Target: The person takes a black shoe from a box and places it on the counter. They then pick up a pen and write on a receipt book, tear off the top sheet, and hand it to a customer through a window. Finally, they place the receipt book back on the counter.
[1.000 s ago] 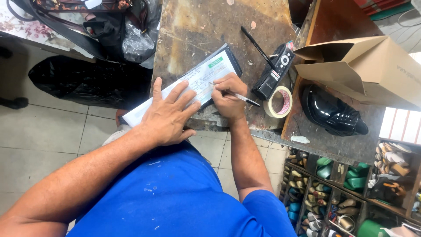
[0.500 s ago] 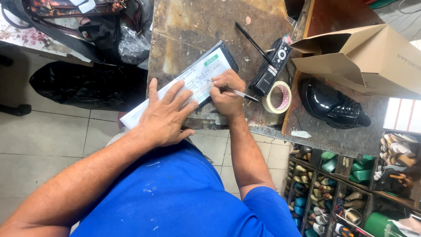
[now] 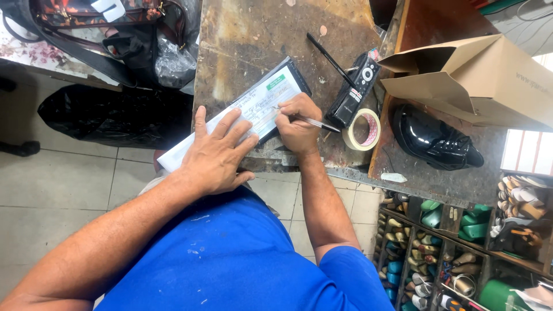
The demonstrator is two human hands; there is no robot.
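A long white receipt pad (image 3: 262, 103) with a dark backing lies slantwise on a worn brown workbench (image 3: 271, 34). My left hand (image 3: 216, 152) lies flat on its lower end, fingers spread, pinning it down. My right hand (image 3: 296, 124) grips a slim silver pen (image 3: 311, 121) with the tip on the upper part of the pad. My blue shirt fills the lower middle of the view.
Right of the pad lie a black remote (image 3: 352, 89), a thin black stick (image 3: 331, 57) and a roll of tape (image 3: 362, 129). A shiny black shoe (image 3: 432, 138) and an open cardboard box (image 3: 478, 80) sit further right. Bags (image 3: 115, 34) at upper left; shelves of small items (image 3: 461, 242) lower right.
My right hand with the pen has shifted slightly along the pad. My left hand stays pressed on it. The view has drifted a little.
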